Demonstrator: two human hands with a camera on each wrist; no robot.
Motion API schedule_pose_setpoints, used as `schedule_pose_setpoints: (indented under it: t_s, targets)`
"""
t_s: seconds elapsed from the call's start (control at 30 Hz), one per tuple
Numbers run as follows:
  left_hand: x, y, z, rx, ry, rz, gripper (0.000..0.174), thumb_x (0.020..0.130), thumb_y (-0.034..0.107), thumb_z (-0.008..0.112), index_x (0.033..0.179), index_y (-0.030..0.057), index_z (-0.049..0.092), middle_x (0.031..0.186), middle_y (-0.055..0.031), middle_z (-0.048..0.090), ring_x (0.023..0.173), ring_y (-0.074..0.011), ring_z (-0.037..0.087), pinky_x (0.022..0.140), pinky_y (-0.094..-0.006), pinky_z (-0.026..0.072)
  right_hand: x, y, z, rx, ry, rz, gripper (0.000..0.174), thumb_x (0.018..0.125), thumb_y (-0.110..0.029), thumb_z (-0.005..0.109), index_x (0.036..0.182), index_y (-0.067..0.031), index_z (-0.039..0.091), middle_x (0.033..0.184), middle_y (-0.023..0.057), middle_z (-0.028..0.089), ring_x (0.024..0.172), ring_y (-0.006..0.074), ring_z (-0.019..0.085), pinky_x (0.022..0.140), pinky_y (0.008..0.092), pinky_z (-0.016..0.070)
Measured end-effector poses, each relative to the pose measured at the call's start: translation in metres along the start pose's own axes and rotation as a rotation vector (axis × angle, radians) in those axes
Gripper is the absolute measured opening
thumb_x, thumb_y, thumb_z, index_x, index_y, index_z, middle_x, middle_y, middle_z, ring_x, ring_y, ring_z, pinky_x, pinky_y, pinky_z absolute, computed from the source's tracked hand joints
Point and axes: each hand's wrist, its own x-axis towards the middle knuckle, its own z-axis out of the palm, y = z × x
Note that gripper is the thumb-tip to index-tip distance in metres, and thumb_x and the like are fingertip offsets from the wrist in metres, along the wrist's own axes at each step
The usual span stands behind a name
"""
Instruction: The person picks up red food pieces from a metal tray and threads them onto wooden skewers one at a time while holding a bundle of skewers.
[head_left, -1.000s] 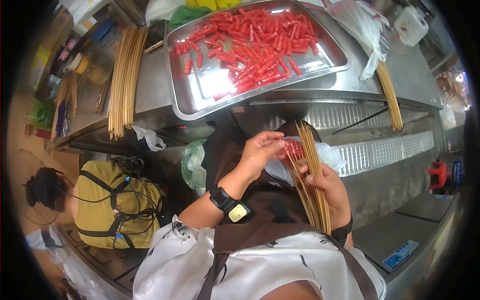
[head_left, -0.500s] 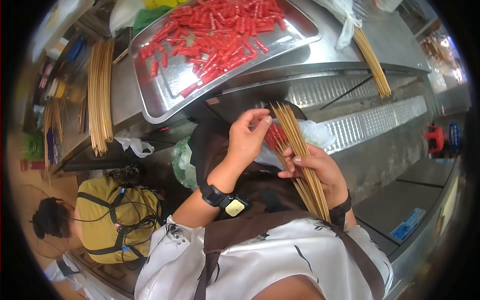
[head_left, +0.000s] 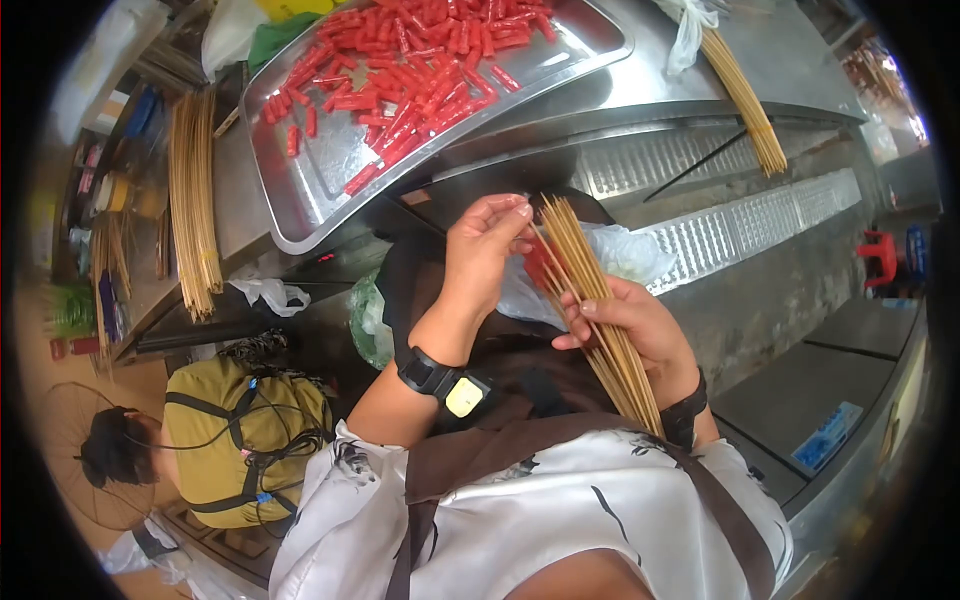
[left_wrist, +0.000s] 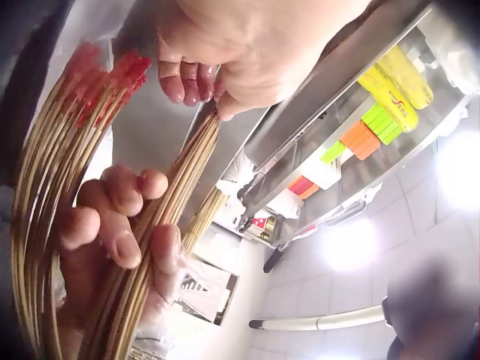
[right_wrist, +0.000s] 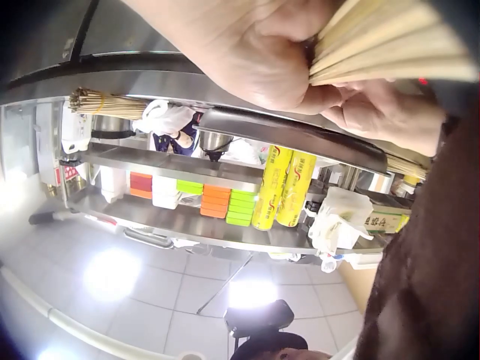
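In the head view my right hand (head_left: 640, 325) grips a thick bundle of bamboo skewers (head_left: 590, 270), thumb across them. Beside that bundle are other skewers with red pieces (head_left: 537, 262) at their upper ends; the left wrist view shows these red-tipped skewers (left_wrist: 112, 86) fanned out past the fingers. My left hand (head_left: 475, 255) is at the upper tips, thumb and fingers pinching at the end of a skewer. From the left wrist, the left hand (left_wrist: 240, 52) has curled fingers and its thumb at the bundle's points. What lies inside that pinch is mostly hidden.
A metal tray (head_left: 330, 185) of red wrapped-looking pieces (head_left: 430, 70) sits on the steel counter. More skewers lie at its left (head_left: 193, 200) and right (head_left: 745, 100). A plastic bag (head_left: 630, 250) is beyond my hands. A person in a yellow-green top (head_left: 225, 440) is at my left.
My left hand has lifted off the red pieces and come to the skewer tips. The right hand keeps its grip on the bundle. The head view has shifted, so the tray appears farther left and up.
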Motion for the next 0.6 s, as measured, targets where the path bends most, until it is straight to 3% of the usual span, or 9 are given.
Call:
schedule_pose_setpoints:
  t_s: [0.27,0.4,0.47,0.53,0.6]
  targets:
    - [-0.021,-0.01,-0.005,-0.165,-0.106,-0.136,0.011,0.086,0.007,0.063,0.096,0.0027,0.06,0.086,-0.0054,0.064,0.075,-0.0147,0.062,0.07,-0.029,0.0521,0.001,0.001,-0.001,-0.018,0.038,0.026,0.015,0.085,-0.005,0.057,0.098,0.0014,0.054,0.075,0.0062,0.056,0.059,0.0137,0.057,0.074,0.0371,0.0552]
    - [-0.025,0.006,-0.006,0.056,-0.14,-0.093,0.02,0.087,0.011,0.064,0.104,-0.0003,0.061,0.09,-0.0064,0.065,0.076,-0.0124,0.063,0.07,-0.0267,0.0525,0.0,0.0,0.002,-0.037,0.091,0.006,0.017,0.084,-0.005,0.058,0.099,0.0017,0.054,0.073,0.0065,0.056,0.055,0.0137,0.056,0.069,0.0348,0.0558]
    - [-0.04,0.039,-0.004,0.402,-0.134,-0.004,0.018,0.088,0.011,0.062,0.103,-0.0005,0.062,0.091,-0.0054,0.065,0.076,-0.0105,0.062,0.069,-0.0248,0.0514,-0.001,-0.002,0.004,-0.031,0.097,0.001,0.016,0.083,-0.005,0.058,0.097,0.0016,0.054,0.071,0.0069,0.056,0.053,0.0142,0.056,0.067,0.034,0.056]
    - [-0.055,0.086,-0.011,0.789,-0.103,0.27,0.016,0.089,0.01,0.061,0.101,-0.0006,0.064,0.091,-0.0037,0.065,0.074,-0.0089,0.06,0.067,-0.024,0.05,-0.001,-0.002,0.002,-0.033,0.113,-0.018,0.015,0.083,-0.004,0.058,0.096,0.0017,0.054,0.07,0.0075,0.056,0.052,0.0144,0.056,0.067,0.0342,0.0561]
    - [-0.058,0.127,-0.021,0.987,0.053,0.541,0.015,0.085,0.006,0.063,0.099,0.0007,0.065,0.089,-0.0053,0.066,0.073,-0.0123,0.061,0.067,-0.025,0.0488,0.001,-0.002,0.003,-0.016,0.109,-0.021,0.014,0.082,-0.004,0.058,0.095,0.0013,0.054,0.068,0.0078,0.057,0.049,0.0149,0.056,0.066,0.0341,0.0559]
